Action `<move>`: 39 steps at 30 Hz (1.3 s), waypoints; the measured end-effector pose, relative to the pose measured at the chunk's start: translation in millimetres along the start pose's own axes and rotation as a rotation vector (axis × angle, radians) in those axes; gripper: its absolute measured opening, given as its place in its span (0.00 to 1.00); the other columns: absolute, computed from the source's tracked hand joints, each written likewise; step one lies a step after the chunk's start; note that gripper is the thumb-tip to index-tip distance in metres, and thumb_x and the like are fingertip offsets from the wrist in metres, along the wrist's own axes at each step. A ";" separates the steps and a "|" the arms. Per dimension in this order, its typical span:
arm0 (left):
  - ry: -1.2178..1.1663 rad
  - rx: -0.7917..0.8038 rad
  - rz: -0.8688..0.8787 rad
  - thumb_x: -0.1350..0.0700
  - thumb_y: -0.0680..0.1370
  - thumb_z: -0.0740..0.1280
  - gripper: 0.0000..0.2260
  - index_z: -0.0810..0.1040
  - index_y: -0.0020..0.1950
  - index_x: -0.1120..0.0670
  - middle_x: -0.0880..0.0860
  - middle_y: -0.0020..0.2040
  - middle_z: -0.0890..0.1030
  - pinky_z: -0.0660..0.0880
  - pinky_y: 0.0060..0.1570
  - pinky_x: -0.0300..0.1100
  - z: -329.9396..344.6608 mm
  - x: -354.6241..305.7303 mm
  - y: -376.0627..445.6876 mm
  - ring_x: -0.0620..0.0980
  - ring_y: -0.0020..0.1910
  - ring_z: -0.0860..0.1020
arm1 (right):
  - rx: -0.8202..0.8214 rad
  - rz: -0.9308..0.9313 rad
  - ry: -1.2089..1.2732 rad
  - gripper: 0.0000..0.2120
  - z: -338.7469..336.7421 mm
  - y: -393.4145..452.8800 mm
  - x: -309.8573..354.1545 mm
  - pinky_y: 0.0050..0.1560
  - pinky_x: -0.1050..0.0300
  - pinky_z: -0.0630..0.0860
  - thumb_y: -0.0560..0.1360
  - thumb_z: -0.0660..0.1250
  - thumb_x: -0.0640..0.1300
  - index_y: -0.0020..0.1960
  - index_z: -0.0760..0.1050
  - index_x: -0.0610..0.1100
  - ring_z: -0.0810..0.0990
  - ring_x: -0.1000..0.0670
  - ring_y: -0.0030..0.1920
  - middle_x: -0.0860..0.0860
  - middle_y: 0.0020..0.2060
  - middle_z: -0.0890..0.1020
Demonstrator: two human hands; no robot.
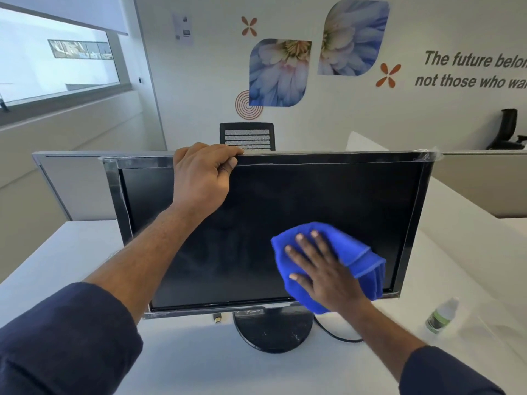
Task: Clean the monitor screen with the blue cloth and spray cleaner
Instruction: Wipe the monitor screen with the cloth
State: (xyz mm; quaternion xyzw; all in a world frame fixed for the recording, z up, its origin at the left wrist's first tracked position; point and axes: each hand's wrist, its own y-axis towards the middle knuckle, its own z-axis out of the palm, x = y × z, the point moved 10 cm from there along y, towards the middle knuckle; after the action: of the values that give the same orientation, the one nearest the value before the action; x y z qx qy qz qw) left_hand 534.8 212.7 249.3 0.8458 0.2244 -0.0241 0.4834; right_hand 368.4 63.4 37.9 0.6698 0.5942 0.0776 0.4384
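A black monitor (pixel 328 195) with a dark, switched-off screen stands on a round black base (pixel 273 332) in the middle of a white desk. My left hand (pixel 202 178) grips the monitor's top edge left of centre, fingers curled over the bezel. My right hand (pixel 322 269) lies flat with spread fingers on a folded blue cloth (pixel 362 260), pressing it against the lower right part of the screen. A small clear spray cleaner bottle (pixel 440 316) with a green label stands on the desk to the right of the monitor, untouched.
A black cable (pixel 333 333) curls on the white desk (pixel 185 360) behind the base. Grey partition panels (pixel 74 186) rise behind the monitor. A black mesh chair (pixel 247 136) shows beyond them, and another dark chair (pixel 507 129) stands at far right.
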 end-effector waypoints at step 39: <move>0.000 0.082 -0.001 0.52 0.81 0.63 0.12 0.82 0.62 0.46 0.45 0.57 0.85 0.59 0.58 0.42 -1.0 2.6 3.1 0.49 0.56 0.78 | 0.084 -0.111 0.024 0.32 8.9 34.4 97.9 0.77 0.36 0.42 0.82 0.52 0.61 0.81 0.48 0.52 0.46 0.45 0.80 0.51 0.81 0.47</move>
State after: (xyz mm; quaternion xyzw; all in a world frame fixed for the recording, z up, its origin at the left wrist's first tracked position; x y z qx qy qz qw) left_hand 538.2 213.1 251.7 0.8648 0.2235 -0.0335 0.4485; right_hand 426.6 146.6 15.0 0.6529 0.6382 0.0361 0.4064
